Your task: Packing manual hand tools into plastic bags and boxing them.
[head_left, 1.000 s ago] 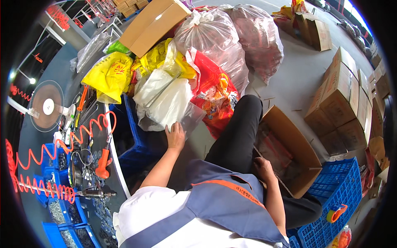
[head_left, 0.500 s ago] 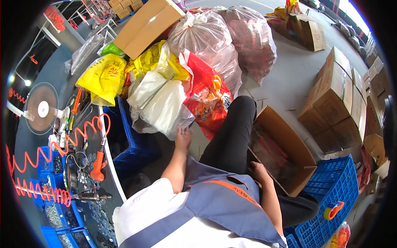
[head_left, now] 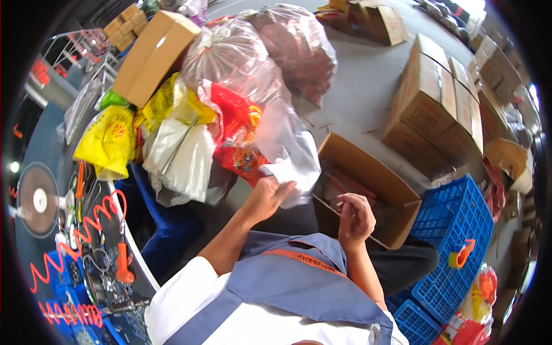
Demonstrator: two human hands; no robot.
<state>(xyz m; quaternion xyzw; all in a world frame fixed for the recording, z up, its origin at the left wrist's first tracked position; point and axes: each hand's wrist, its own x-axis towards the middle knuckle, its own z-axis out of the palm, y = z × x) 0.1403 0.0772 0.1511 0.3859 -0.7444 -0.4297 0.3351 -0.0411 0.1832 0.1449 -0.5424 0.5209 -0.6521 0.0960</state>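
In the head view, one clear plastic bag (head_left: 293, 141) is already in hand, apart from the white bags (head_left: 187, 158) left of the fingers; whether its mouth is open cannot be told. The left hand (head_left: 267, 198) pinches its near end, the rest spreading beyond the fingertips. The right hand (head_left: 356, 219), loosely curled and seemingly bare, is beside the cardboard box (head_left: 374, 167).

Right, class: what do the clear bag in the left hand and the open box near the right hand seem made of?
Clear bag: probably thin, glossy plastic film; it creases, shines and looks translucent. Open box: likely cardboard, matt brown, with stiff, flat walls.
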